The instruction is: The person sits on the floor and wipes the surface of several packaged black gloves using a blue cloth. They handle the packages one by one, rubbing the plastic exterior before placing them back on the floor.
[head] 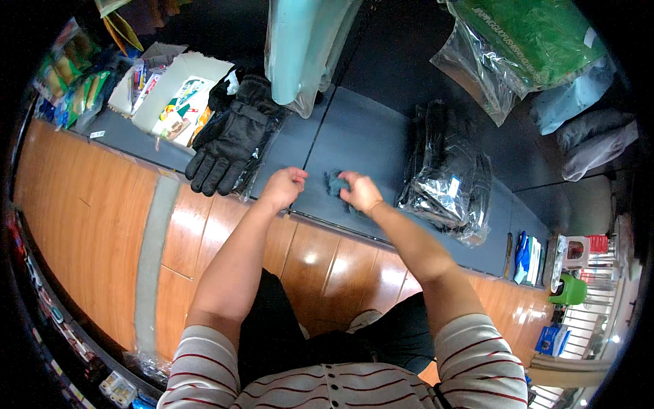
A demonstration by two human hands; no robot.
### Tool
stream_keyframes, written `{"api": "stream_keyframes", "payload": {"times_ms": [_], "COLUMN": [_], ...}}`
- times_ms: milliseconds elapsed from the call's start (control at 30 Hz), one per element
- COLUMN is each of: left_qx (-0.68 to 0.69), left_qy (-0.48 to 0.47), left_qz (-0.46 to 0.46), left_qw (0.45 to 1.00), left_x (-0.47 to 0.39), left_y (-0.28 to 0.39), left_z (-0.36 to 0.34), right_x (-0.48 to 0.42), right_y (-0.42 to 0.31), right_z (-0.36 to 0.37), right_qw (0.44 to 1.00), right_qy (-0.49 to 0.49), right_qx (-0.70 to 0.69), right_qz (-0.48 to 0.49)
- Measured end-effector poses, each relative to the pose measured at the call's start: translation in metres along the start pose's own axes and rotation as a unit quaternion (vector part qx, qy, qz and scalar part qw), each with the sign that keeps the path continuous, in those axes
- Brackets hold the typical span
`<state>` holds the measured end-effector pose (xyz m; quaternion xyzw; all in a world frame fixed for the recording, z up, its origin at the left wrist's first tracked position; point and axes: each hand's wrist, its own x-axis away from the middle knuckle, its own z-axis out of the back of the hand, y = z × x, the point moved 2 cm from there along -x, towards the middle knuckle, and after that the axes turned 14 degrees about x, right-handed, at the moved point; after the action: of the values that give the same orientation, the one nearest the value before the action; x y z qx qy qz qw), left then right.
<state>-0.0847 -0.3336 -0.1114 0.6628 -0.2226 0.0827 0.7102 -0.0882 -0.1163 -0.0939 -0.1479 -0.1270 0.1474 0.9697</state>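
Note:
My right hand [361, 192] grips a crumpled blue-grey rag [335, 183] at the dark shelf [368, 120]. Part of the rag is hidden behind my fingers. My left hand [284, 188] is loosely curled over the front of the shelf, near the narrow seam between two shelf panels, with nothing visible in it. To its left lies a pair of black padded gloves [231, 135], partly on clear plastic wrapping. Right of the rag sits a stack of black goods in clear plastic bags [444, 189].
Clear-wrapped light-blue goods [291, 51] hang over the shelf, and a green bagged item [526, 41] hangs at upper right. An open carton [176, 94] of small packages stands beyond the gloves. Below the shelf edge is wood-look flooring [97, 189]; another stocked shelf [66, 327] curves along the left.

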Motion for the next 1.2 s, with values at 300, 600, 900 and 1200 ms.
{"api": "stream_keyframes", "payload": {"times_ms": [300, 600, 900, 1200], "left_qx": [-0.223, -0.253, -0.060, 0.088], "left_qy": [0.105, 0.072, 0.023, -0.031], "left_qz": [-0.081, -0.107, -0.082, 0.276], "left_qw": [0.966, 0.959, 0.995, 0.957], "left_x": [-0.005, -0.034, -0.038, 0.004], "left_y": [-0.005, -0.033, -0.036, -0.035], "left_z": [0.003, -0.004, -0.006, 0.011], "right_x": [0.060, 0.032, -0.044, -0.036], "right_y": [0.045, -0.001, -0.074, -0.052], "right_z": [-0.017, -0.074, -0.086, -0.067], "right_qw": [0.762, 0.823, 0.895, 0.983], "right_qy": [-0.010, 0.256, 0.279, 0.162], "right_qx": [-0.513, 0.034, -0.026, 0.000], "right_qz": [-0.396, -0.506, -0.347, -0.088]}}
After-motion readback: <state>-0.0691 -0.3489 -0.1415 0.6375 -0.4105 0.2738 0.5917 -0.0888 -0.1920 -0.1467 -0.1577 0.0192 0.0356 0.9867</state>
